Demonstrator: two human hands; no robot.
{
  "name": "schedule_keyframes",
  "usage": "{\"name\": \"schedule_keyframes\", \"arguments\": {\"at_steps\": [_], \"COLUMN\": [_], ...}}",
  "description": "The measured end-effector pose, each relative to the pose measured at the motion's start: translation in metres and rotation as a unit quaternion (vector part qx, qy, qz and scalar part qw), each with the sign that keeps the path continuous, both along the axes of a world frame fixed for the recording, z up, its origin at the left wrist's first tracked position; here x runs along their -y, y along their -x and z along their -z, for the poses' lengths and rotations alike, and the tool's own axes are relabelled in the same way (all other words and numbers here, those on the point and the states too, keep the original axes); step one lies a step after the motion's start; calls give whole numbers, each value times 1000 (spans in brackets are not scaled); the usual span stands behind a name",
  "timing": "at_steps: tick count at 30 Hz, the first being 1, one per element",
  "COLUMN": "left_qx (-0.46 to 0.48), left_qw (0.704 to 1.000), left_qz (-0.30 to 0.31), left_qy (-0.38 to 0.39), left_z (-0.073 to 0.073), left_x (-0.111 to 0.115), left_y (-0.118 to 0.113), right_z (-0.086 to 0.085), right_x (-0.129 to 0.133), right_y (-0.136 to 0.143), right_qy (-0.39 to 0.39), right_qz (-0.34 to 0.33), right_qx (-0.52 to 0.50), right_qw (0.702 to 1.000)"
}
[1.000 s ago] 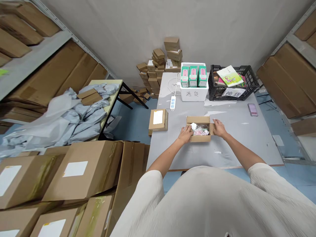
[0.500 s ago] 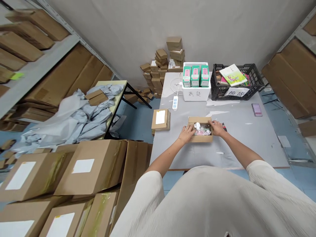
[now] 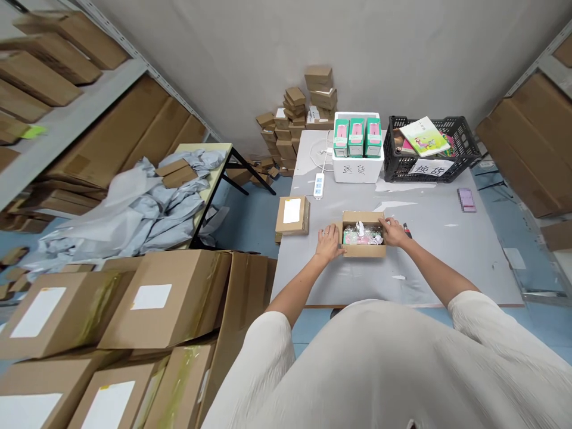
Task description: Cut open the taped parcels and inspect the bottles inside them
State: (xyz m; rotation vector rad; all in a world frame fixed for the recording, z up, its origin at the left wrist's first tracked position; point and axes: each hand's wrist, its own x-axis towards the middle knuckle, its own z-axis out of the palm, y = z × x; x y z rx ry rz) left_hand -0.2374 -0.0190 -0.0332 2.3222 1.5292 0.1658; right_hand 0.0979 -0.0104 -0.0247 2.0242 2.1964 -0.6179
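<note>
An opened cardboard box (image 3: 364,251) lies on the grey table, its flaps spread. Inside it are crumpled white paper (image 3: 360,229) and clear bubble wrap over something pink and green. My left hand (image 3: 329,242) is at the box's left side, fingers on the left flap. At the right end, my right hand (image 3: 394,231) grips the box's edge between thumb and fingers. A red and black tool (image 3: 407,230) lies just beyond my right hand, partly hidden by it.
A closed carton (image 3: 292,215) with a white label sits at the table's left edge. Behind stand a power strip (image 3: 319,186), a white bin (image 3: 357,170) of green boxes and a black crate (image 3: 456,170) of books. Large cartons (image 3: 156,298) are stacked at the left.
My left hand has moved left, off the box's contents and onto its left flap. More of the bubble wrap and the green and pink item shows. My right hand stays at the right end.
</note>
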Motion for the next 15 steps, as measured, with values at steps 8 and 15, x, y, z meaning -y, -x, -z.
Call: {"name": "schedule_keyframes", "arguments": {"at_steps": [8, 15], "left_qx": [-26, 3], "left_qw": [990, 978], "left_qz": [56, 112], "left_qy": [130, 176], "left_z": [-6, 8], "left_x": [-37, -57], "left_y": [-6, -3], "right_z": [-9, -11], "right_x": [-4, 1], "right_y": [7, 3], "right_qy": [-2, -6], "right_qz": [-18, -19], "right_qx": [11, 13], "right_qw": [1000, 1000]}}
